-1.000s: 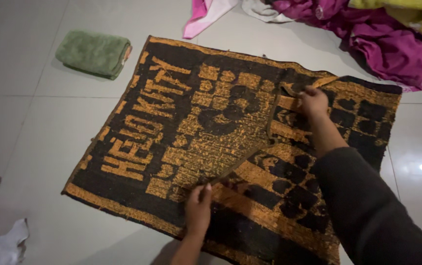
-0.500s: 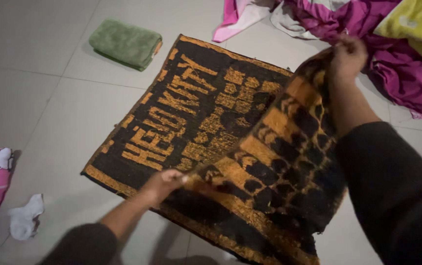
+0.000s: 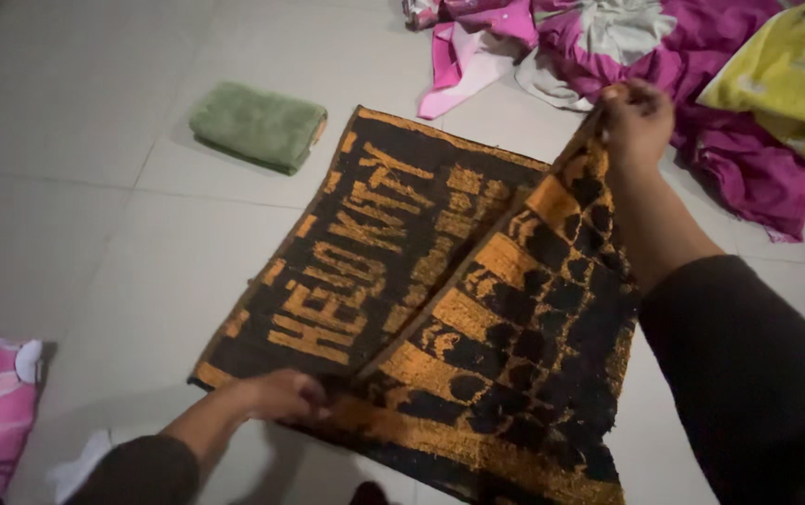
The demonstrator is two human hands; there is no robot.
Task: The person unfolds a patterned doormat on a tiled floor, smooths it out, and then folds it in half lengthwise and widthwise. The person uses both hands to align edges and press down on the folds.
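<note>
Black and orange towel half-folded on the tiled floor

The towel lies mid-floor, orange block lettering on its left half; the right hand pinches its raised corner at 1 o'clock, the left hand grips its near edge. A folded green cloth lies at 11 o'clock.

A folded green towel lies near heaped magenta clothes.

Left hand pinches the near edge of a black-and-orange towel on the tiled floor. Right hand lifts its far corner. Folded green cloth lies beyond the left hand; pink clothes pile just beyond the right.
</note>
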